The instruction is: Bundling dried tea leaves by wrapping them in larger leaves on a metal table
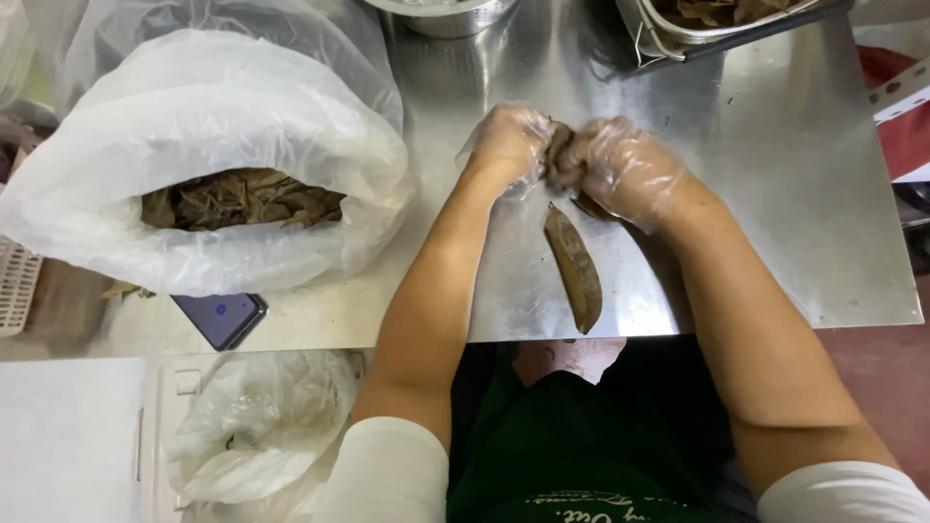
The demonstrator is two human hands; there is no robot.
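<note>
Commercial kitchen or food-prep room, by the look of it. Work surface is a stainless steel counter (775,194), bare metal, scuffed and reflective. At its far edge stand a perforated steel colander (441,15) and a steel tray (717,24) holding dried brown leaves. Large clear plastic sack (208,160) sits on the left of the counter, mouth rolled open, filled with more of the same dried leaves: bulk stock, not household quantity. Both hands wear thin disposable plastic gloves (630,165). Dark green apron (581,446) on the worker
</note>
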